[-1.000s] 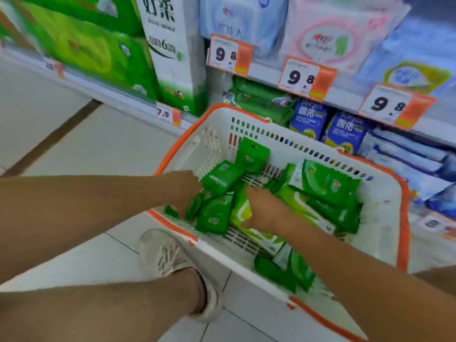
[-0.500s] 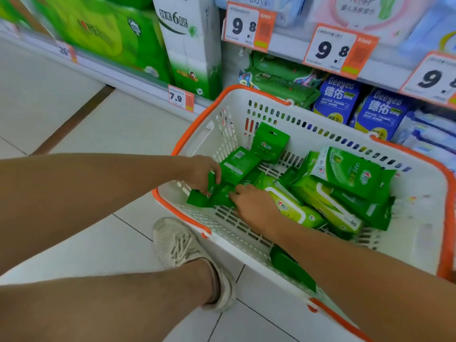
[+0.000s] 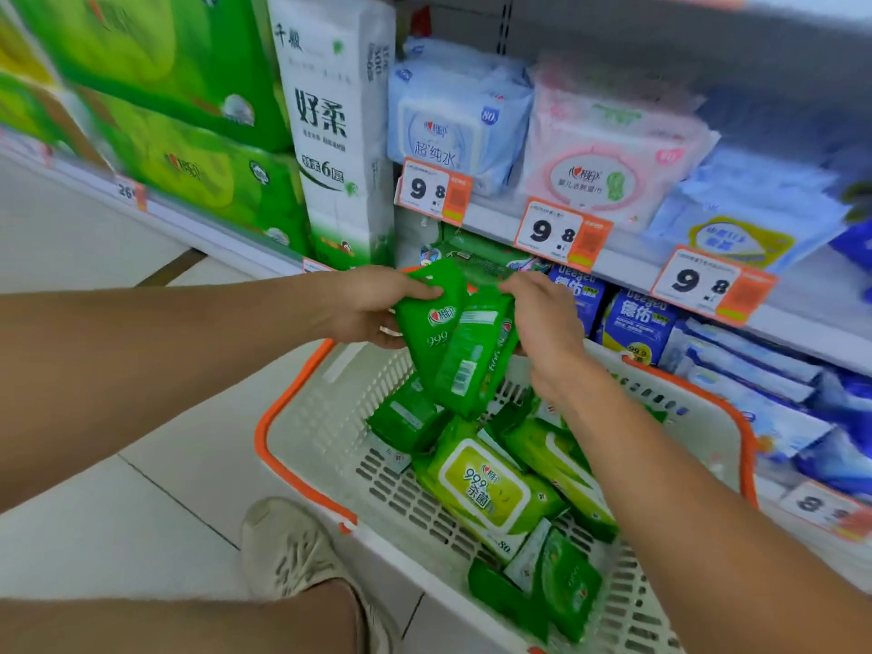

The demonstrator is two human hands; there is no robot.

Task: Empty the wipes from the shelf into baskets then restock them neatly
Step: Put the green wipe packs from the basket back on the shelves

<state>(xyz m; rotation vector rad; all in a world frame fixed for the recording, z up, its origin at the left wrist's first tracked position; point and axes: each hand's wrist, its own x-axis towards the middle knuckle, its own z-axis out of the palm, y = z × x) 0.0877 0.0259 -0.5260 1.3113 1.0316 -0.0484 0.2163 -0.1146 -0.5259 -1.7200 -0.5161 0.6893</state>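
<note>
I observe the left hand (image 3: 373, 306) gripping the small green wipe packs (image 3: 453, 342) at their upper left edge, held above the white basket (image 3: 325, 417) (orange rim). The right hand (image 3: 542, 323) pinches the same bundle from the right. More green wipe packs (image 3: 490, 488) lie in the basket; the shelf (image 3: 627, 271) stands behind.

Glossy plastic-film wipe packs (image 3: 453, 351) — perforated matt plastic basket (image 3: 330, 417).
</note>
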